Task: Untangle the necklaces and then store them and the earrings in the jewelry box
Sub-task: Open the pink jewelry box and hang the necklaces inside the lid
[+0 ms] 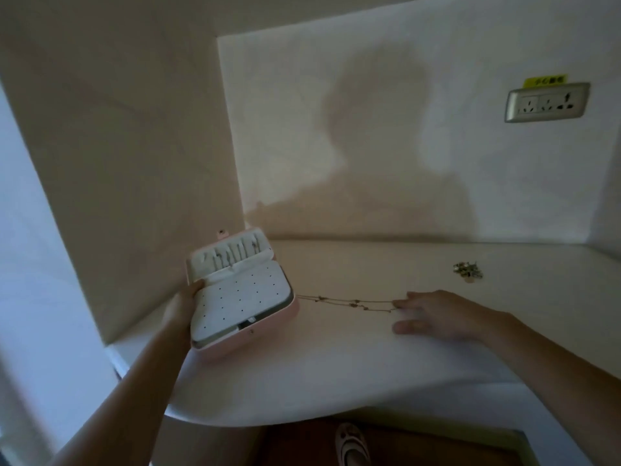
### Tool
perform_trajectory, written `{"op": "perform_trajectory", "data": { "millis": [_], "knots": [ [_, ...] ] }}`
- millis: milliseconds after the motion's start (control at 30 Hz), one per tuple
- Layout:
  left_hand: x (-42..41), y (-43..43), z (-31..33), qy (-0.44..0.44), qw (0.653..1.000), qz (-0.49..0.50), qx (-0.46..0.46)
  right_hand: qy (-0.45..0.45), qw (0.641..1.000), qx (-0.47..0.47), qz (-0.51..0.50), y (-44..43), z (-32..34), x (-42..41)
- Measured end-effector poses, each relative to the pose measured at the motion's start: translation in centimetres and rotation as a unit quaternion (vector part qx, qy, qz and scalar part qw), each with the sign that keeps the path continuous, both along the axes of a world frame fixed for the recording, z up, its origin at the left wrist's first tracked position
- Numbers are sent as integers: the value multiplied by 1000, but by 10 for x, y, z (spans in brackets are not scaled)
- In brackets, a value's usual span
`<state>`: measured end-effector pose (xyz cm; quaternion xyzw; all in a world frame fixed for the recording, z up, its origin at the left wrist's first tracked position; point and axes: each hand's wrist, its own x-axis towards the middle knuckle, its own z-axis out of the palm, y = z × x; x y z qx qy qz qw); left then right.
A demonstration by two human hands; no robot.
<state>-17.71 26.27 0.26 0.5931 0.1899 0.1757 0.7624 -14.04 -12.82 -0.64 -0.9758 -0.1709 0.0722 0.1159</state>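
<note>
An open pink jewelry box (268, 326) stands on the white table's left part, its white dotted earring panel facing up and its lid raised with hooks inside. My left hand (183, 306) grips the box's left edge. A thin necklace chain (349, 302) lies stretched across the table between the box and my right hand (437, 316). That hand rests flat, fingers straight, with fingertips touching the chain's right end. A small heap of earrings (467, 270) lies farther back on the right.
The white table (336, 371) sits in a corner with walls at the left and back. A wall socket (546, 102) is high at the right. The table's curved front edge is near me, and a shoe (351, 443) shows on the floor below.
</note>
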Motion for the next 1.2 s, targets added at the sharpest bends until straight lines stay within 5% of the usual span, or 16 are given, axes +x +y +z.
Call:
{"op": "perform_trajectory", "data": {
  "millis": [167, 400, 500, 600, 700, 900, 1033, 1200],
  "knots": [
    [11, -18, 4, -24, 999, -34, 11, -21, 995, 87, -38, -28, 0, 15],
    [61, -14, -4, -1, 997, -80, 17, -73, 995, 13, -69, -16, 9, 60],
    [80, -8, -7, 7, 997, -81, 15, -110, 990, 76, -42, 11, 14, 83],
    [96, -5, -10, 11, 995, -94, 9, -46, 990, 129, 24, 41, 24, 97],
    [106, 0, -11, 11, 994, -109, 12, 55, 993, 69, 81, 67, 30, 108],
    [117, 12, -17, 19, 992, -123, -3, 107, 990, 17, 90, 78, 35, 128],
    [121, 12, -18, 19, 993, -120, -8, 24, 995, 84, 55, 74, 22, 146],
    [122, 10, -19, 18, 993, -114, -5, 80, 977, 194, 41, 65, 16, 150]
  ]
}}
